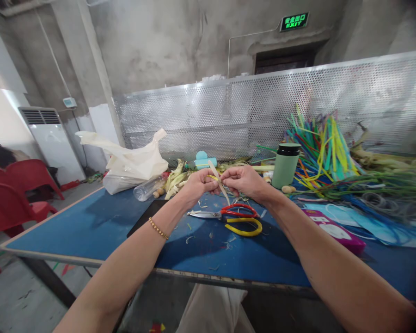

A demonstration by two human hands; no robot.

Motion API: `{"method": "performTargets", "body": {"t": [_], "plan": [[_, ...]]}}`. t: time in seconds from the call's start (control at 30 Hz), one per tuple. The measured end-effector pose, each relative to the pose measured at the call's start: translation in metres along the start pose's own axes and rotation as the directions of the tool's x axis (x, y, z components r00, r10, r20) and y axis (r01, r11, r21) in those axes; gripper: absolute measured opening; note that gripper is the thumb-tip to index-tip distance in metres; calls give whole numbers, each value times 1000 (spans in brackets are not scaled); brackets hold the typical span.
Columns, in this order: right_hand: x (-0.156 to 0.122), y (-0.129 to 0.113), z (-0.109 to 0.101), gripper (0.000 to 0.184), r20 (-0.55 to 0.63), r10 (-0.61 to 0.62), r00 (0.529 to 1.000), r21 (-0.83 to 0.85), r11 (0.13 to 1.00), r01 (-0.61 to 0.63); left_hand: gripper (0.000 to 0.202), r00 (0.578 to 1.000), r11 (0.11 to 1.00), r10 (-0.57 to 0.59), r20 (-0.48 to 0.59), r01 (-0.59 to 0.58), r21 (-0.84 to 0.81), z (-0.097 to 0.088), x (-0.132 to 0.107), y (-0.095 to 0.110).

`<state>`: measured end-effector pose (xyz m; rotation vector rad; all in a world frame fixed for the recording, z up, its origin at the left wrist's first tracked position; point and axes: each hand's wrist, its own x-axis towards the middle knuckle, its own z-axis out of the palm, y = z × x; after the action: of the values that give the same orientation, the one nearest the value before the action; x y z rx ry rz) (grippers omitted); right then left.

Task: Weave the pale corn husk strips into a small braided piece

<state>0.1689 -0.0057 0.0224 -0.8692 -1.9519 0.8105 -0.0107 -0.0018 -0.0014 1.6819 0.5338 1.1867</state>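
Observation:
Over the blue table my two hands meet close together. My left hand (204,181) is closed in a pinch on a narrow pale strip (223,190) that looks like corn husk, with a bit of yellow strip (213,177) at its fingertips. My right hand (244,181) pinches at the same pale strip from the other side; its fingertips partly cover it. The strip's ends stick out above and below the fingers. Just below lie scissors (229,216) with one red and one yellow handle, blades pointing left, touched by neither hand.
Small scraps litter the blue table (100,231). Left stand a white plastic bag (135,159) and a clear bottle (148,188). A green canister (286,166), colourful strips (333,148), a purple packet (336,229) and blue masks (374,222) crowd the right. A perforated metal panel (194,115) closes the back.

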Motion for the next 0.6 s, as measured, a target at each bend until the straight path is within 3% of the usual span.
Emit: {"method": "performTargets", "body": {"t": [0.3, 0.43, 0.6], "plan": [[0, -3, 6, 18, -38, -68, 997, -108, 992, 63, 34, 998, 998, -60, -6, 60, 19, -1, -2, 8], [0, -5, 10, 19, -69, -97, 993, -275, 959, 75, 35, 994, 991, -96, -59, 101, 86, 0, -1, 5], [0, -3, 12, 18, -91, -135, 987, -424, 902, 84, 35, 991, 989, -125, -48, 129, 77, -1, 0, -1]]}}
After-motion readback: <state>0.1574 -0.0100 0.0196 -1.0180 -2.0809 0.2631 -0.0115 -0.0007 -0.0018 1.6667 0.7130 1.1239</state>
